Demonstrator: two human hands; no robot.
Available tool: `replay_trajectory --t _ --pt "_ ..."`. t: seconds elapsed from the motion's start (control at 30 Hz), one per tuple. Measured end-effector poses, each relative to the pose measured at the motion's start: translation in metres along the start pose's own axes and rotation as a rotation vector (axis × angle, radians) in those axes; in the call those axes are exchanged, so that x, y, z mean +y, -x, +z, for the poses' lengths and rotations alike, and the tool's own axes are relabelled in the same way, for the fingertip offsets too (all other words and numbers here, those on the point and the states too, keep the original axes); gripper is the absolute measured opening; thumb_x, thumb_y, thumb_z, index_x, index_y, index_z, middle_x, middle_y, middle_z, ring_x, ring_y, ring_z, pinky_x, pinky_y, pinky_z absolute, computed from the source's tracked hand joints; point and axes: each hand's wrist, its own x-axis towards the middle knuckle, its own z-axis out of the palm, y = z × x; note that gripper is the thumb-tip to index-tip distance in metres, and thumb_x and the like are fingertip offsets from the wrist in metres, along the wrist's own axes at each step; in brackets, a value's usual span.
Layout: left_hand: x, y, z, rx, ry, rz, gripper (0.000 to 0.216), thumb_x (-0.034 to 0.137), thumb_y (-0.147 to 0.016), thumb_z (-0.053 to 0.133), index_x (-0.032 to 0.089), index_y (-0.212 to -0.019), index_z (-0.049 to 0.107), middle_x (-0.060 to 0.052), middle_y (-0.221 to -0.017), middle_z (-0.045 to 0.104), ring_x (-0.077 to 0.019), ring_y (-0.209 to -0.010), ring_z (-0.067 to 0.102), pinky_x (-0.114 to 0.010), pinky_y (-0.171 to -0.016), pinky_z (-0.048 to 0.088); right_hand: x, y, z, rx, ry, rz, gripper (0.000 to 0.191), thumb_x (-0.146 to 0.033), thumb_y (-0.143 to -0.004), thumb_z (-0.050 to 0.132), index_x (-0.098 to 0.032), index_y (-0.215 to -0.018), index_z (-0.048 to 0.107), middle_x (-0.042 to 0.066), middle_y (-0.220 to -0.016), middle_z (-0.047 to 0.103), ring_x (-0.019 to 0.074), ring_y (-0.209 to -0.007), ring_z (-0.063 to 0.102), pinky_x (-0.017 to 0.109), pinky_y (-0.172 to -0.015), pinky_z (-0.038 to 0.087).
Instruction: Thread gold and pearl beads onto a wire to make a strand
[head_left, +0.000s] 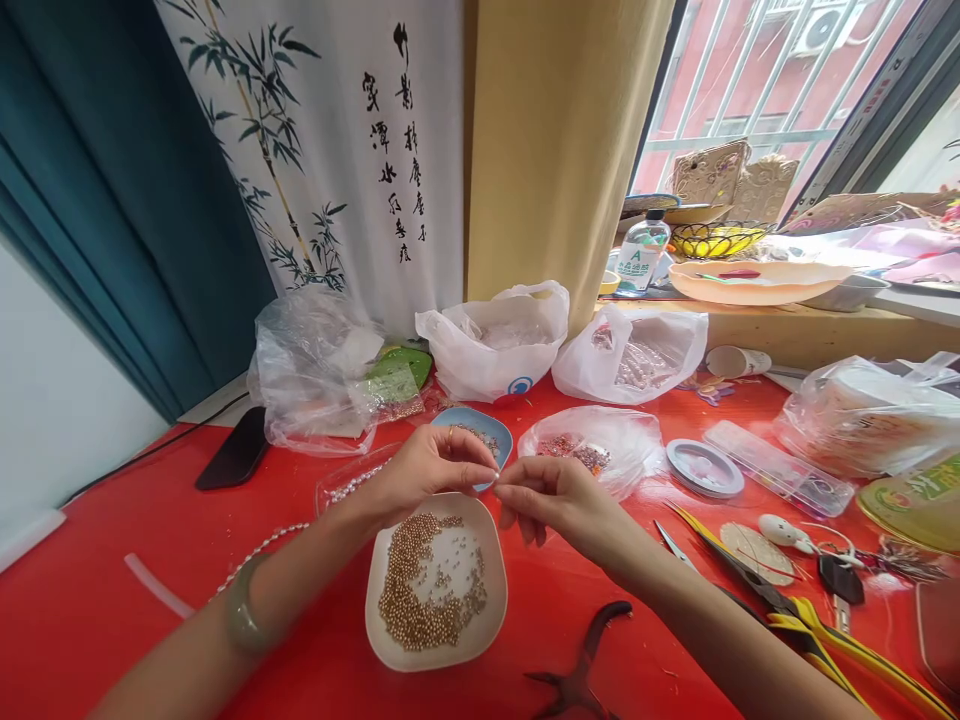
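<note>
Left hand (427, 470) and right hand (559, 500) meet above the bead dish (487, 545), both pinched shut on something too tiny to tell. Probably threading; next needs steady aim.

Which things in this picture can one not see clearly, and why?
Head view: whatever the left hand and right hand pinch is too small to tell.
Blue dish: partly hidden behind the left hand.
Dark pliers: cut off by the bottom edge.
White bag: contents veiled by its plastic.
</note>
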Motion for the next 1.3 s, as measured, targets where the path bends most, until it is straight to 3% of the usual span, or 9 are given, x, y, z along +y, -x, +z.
replay_trajectory --t 0.13,0.27,0.37,0.47,0.73,0.87,1.1,1.2,1.3 --pt "0.002 0.002 0.002 -0.009 -0.088 0.109 0.006 0.02 -0.062 0.068 0.015 -0.065 0.066 -0.001 -0.072 0.057 -0.0122 -0.071 0.052 -0.024 -0.065 0.041 0.002 0.0 0.001 -0.026 -0.011 0.007 0.027 -0.039 -0.073 0.057 -0.014 -0.081 0.055 0.001 -0.059 0.062 0.0059 -0.041 0.048 0.018 -0.04 0.034" --pt "0.004 0.002 0.0 0.054 -0.019 0.072 0.008 0.022 -0.063 0.068 0.015 -0.064 0.064 0.0 -0.067 0.056 -0.0088 -0.061 0.05 -0.02 -0.056 0.04 -0.003 0.002 0.0 0.003 0.078 -0.019 0.024 -0.037 -0.075 0.055 -0.015 -0.07 0.059 -0.001 -0.056 0.06 0.0064 -0.043 0.045 0.019 -0.042 0.032" --pt "0.008 -0.002 -0.014 0.249 0.141 0.083 0.009 0.022 -0.063 0.068 0.015 -0.067 0.062 0.002 -0.065 0.056 -0.0063 -0.056 0.05 -0.017 -0.052 0.041 -0.009 0.004 -0.005 0.019 0.099 -0.046 0.018 -0.028 -0.075 0.054 -0.016 -0.065 0.063 0.0 -0.065 0.062 0.0111 -0.064 0.054 0.023 -0.063 0.039" --pt "0.01 -0.008 -0.037 0.463 0.301 0.192 0.01 0.016 -0.063 0.068 0.014 -0.07 0.062 0.002 -0.067 0.057 -0.0061 -0.059 0.052 -0.015 -0.052 0.044 -0.008 0.003 -0.012 -0.028 0.026 -0.07 0.02 -0.022 -0.074 0.048 -0.018 -0.064 0.065 0.0 -0.074 0.065 0.0147 -0.078 0.056 0.027 -0.077 0.038" --pt "0.013 -0.015 -0.088 0.742 0.506 0.293 0.006 0.008 -0.067 0.06 0.013 -0.069 0.061 0.003 -0.063 0.057 -0.0051 -0.054 0.054 -0.013 -0.049 0.046 0.017 -0.008 -0.025 -0.078 -0.381 0.121 0.019 -0.016 -0.068 0.045 -0.012 -0.064 0.063 0.004 -0.064 0.066 0.0131 -0.063 0.06 0.027 -0.069 0.044" --pt "0.014 -0.015 -0.092 0.746 0.511 0.297 0.006 0.007 -0.067 0.061 0.013 -0.07 0.061 0.003 -0.061 0.058 -0.0054 -0.053 0.055 -0.014 -0.049 0.046 0.018 -0.009 -0.027 -0.037 -0.452 0.261 0.016 -0.022 -0.069 0.049 -0.011 -0.066 0.061 0.005 -0.064 0.067 0.0096 -0.053 0.059 0.022 -0.058 0.044" --pt "0.016 -0.015 -0.089 0.725 0.532 0.35 0.006 0.008 -0.07 0.06 0.013 -0.07 0.062 0.003 -0.063 0.059 -0.0048 -0.052 0.054 -0.013 -0.048 0.047 0.019 -0.011 -0.025 -0.036 -0.419 0.175 0.015 -0.023 -0.071 0.054 -0.01 -0.068 0.061 0.005 -0.062 0.065 0.0065 -0.048 0.055 0.016 -0.046 0.039" --pt "0.016 -0.015 -0.083 0.696 0.554 0.357 0.01 0.009 -0.072 0.057 0.013 -0.079 0.063 -0.001 -0.076 0.063 -0.004 -0.053 0.055 -0.012 -0.05 0.047 0.018 -0.011 -0.024 -0.009 -0.42 0.14 0.016 -0.026 -0.071 0.06 -0.01 -0.069 0.063 0.001 -0.056 0.061 0.0028 -0.045 0.049 0.013 -0.044 0.035" --pt "0.011 -0.014 -0.066 0.591 0.52 0.254 0.018 0.009 -0.071 0.059 0.013 -0.089 0.061 -0.006 -0.097 0.063 -0.0053 -0.059 0.057 -0.014 -0.054 0.05 0.015 -0.009 -0.023 -0.005 -0.414 0.099 0.018 -0.029 -0.069 0.064 -0.011 -0.07 0.064 -0.001 -0.058 0.059 0.0018 -0.047 0.047 0.013 -0.047 0.036"
